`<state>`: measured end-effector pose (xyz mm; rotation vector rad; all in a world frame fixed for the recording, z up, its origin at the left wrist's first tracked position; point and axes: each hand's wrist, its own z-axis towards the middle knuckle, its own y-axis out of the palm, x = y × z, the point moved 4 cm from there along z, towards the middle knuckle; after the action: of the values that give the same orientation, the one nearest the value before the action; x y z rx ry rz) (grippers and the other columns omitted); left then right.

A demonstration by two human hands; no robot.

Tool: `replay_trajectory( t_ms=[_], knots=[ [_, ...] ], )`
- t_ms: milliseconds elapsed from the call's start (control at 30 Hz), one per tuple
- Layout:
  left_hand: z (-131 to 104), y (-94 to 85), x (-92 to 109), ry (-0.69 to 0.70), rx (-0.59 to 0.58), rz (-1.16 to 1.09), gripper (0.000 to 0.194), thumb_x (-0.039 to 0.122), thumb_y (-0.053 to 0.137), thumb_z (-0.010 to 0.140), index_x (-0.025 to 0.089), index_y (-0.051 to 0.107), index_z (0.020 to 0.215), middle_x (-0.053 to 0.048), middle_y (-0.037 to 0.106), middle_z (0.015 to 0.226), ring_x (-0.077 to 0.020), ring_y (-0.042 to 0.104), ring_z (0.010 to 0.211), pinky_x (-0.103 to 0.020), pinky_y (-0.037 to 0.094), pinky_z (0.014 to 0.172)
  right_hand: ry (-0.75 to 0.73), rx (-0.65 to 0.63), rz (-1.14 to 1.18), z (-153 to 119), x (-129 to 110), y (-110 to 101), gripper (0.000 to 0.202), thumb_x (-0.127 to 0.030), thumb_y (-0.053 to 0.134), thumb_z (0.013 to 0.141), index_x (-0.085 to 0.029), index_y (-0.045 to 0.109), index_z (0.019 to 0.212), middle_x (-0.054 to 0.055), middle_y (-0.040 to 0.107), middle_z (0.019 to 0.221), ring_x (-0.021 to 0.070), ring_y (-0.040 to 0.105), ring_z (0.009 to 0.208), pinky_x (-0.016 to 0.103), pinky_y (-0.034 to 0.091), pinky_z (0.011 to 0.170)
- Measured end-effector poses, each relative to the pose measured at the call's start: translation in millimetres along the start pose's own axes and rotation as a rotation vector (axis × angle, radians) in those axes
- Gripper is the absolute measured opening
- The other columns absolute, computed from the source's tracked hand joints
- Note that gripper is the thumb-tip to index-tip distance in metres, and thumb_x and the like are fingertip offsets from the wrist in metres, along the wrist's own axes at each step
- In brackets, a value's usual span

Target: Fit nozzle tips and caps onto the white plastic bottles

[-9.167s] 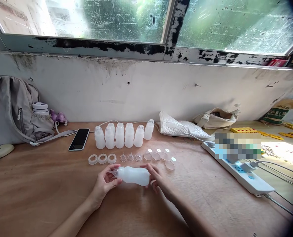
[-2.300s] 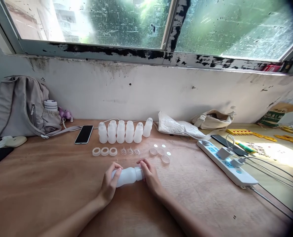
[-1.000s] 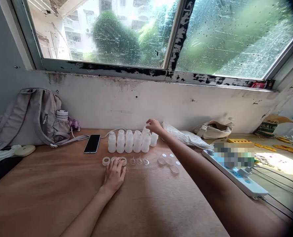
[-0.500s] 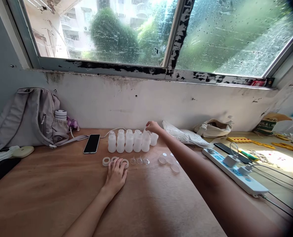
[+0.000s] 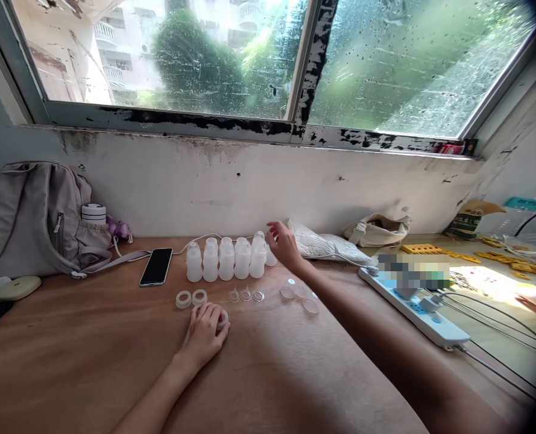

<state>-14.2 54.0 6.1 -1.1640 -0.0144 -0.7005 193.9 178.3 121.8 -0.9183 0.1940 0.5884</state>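
Left hand (image 5: 205,325): palm down, grasping white ring (image 5: 223,319) | right hand (image 5: 283,244): outstretched, released, fingers loosely bent beside bottles (image 5: 227,260)

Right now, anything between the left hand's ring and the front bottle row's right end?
Yes. Three clear teats, all low, lie between the ring in the left hand and the front bottles at that end. Nothing taller visible there.
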Motion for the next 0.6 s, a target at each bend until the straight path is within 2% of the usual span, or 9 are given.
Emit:
replay_trajectory(
  t_ms=[33, 100, 200, 267, 333, 467, 600],
  knots=[
    [0, -0.3, 2, 0.002, -0.011, -0.005, 0.012, 0.028, 0.044, 0.079, 0.019, 0.049, 0.073, -0.004, 0.058, 0.082, -0.0209, 0.051, 0.085, -0.039, 0.036, 0.08, -0.042, 0.005, 0.006, -18, -1, 2, 0.024, -0.02, 0.036, 0.083, -0.013, 0.047, 0.104, 0.007, 0.056, 0.081, 0.0156, 0.053, 0.073, 0.027, 0.041, 0.068],
    [0, -0.6, 7, 0.031, -0.016, -0.012, 0.016, 0.03, 0.041, 0.081, 0.019, 0.052, 0.077, -0.005, 0.059, 0.086, -0.0206, 0.051, 0.086, -0.038, 0.037, 0.079, -0.08, -0.075, 0.006, -58, 1, 15, 0.022, -0.019, 0.036, 0.083, -0.014, 0.048, 0.1, 0.004, 0.054, 0.076, 0.015, 0.052, 0.066, 0.027, 0.041, 0.064],
    [-1, 1.3, 18, 0.122, -0.023, -0.016, 0.019, 0.029, 0.039, 0.084, 0.019, 0.055, 0.087, -0.005, 0.059, 0.095, -0.0204, 0.05, 0.091, -0.039, 0.037, 0.082, -0.088, -0.202, -0.02, -111, 10, 40, 0.028, -0.019, 0.043, 0.079, -0.016, 0.046, 0.107, 0.008, 0.052, 0.094, 0.0178, 0.053, 0.081, 0.029, 0.042, 0.071],
    [-2, 3.3, 25, 0.181, -0.028, -0.012, 0.02, 0.027, 0.039, 0.085, 0.02, 0.056, 0.09, -0.006, 0.059, 0.098, -0.0206, 0.049, 0.093, -0.039, 0.036, 0.084, -0.079, -0.24, -0.047, -132, 16, 52, 0.025, -0.022, 0.047, 0.078, -0.018, 0.049, 0.102, 0.008, 0.052, 0.096, 0.0204, 0.051, 0.089, 0.032, 0.041, 0.077],
    [-2, 5.0, 29, 0.227, -0.03, -0.023, 0.018, 0.026, 0.04, 0.084, 0.019, 0.056, 0.09, -0.007, 0.058, 0.103, -0.0212, 0.048, 0.096, -0.04, 0.036, 0.085, -0.064, -0.232, -0.007, -142, 21, 57, 0.018, -0.021, 0.046, 0.079, -0.019, 0.051, 0.096, 0.008, 0.053, 0.097, 0.0201, 0.052, 0.088, 0.032, 0.041, 0.078],
    [1, 10.0, 32, 0.256, -0.063, -0.129, 0.013, 0.024, 0.044, 0.083, 0.019, 0.056, 0.084, -0.008, 0.051, 0.114, -0.0208, 0.045, 0.102, -0.036, 0.038, 0.086, -0.007, -0.111, 0.177, -144, 27, 52, 0.015, -0.018, 0.045, 0.078, -0.018, 0.047, 0.093, 0.007, 0.055, 0.09, 0.018, 0.054, 0.082, 0.03, 0.045, 0.072],
    [11, 17.0, 34, 0.156, 0.056, -0.223, 0.018, 0.015, 0.043, 0.081, 0.021, 0.06, 0.083, -0.007, 0.044, 0.118, -0.0226, 0.041, 0.109, -0.036, 0.039, 0.086, -0.016, -0.061, 0.281, -148, 26, 49, 0.017, -0.013, 0.042, 0.077, -0.018, 0.044, 0.093, 0.006, 0.055, 0.086, 0.0158, 0.055, 0.075, 0.028, 0.046, 0.066]
  ],
)
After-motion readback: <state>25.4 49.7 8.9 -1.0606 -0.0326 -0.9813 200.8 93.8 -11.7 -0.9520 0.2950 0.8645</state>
